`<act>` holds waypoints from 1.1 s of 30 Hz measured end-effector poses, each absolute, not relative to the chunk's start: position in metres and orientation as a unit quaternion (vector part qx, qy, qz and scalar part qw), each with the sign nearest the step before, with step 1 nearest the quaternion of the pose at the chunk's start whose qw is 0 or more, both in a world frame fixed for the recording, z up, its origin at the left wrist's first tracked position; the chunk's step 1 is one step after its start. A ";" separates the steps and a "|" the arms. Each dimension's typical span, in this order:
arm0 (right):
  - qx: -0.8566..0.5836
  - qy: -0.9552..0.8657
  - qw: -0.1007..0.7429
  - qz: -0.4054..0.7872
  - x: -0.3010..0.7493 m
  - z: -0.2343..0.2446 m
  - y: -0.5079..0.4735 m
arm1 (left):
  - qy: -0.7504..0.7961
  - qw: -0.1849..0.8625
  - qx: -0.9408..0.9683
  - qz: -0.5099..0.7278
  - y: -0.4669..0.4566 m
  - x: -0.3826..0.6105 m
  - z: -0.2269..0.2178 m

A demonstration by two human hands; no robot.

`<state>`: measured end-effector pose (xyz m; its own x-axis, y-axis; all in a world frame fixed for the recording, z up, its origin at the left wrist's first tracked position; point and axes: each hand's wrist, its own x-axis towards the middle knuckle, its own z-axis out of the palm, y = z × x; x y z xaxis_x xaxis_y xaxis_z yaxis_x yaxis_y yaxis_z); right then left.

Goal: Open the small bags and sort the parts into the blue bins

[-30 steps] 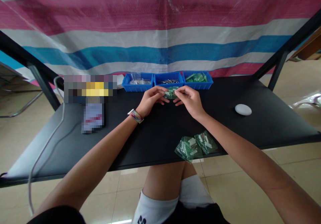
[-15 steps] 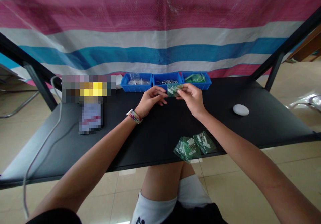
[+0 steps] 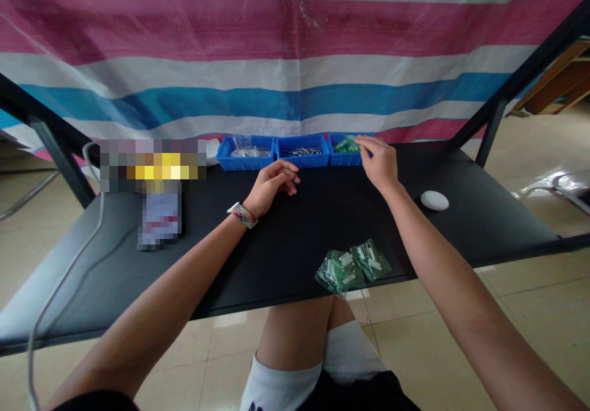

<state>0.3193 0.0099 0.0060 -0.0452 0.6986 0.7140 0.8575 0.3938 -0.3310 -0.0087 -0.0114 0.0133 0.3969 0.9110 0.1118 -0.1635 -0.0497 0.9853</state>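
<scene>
Your right hand (image 3: pixel 381 164) has reached the right blue bin (image 3: pixel 343 159) — grip unclear, two-handed work seemingly paused. Your loosely curled, empty-looking left hand (image 3: pixel 268 191) is left of that bin, green packets (image 3: pixel 340 270) nearer you.

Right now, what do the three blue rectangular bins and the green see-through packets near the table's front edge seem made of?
Blue bins: probably moulded plastic, slightly glossy, judging by uniform colour and crisp edges. Green packets: likely thin plastic film, shiny, with pale pieces showing through.
</scene>
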 end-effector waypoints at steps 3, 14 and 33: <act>-0.531 -0.744 0.396 -0.088 0.315 0.005 0.011 | 0.323 0.611 0.573 0.441 -0.011 -0.009 0.013; -0.523 -0.793 0.298 -0.100 0.302 0.012 -0.002 | 0.324 0.607 0.578 0.439 -0.010 -0.008 0.011; -0.519 -0.766 0.379 -0.014 0.279 0.049 -0.044 | 0.321 0.614 0.585 0.422 -0.009 -0.008 0.011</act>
<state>0.2788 -0.0444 0.0490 -0.1742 0.7843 0.5954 0.8050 0.4617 -0.3727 -0.0084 -0.0086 0.0112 0.4379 0.8935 0.0995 -0.1437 -0.0398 0.9888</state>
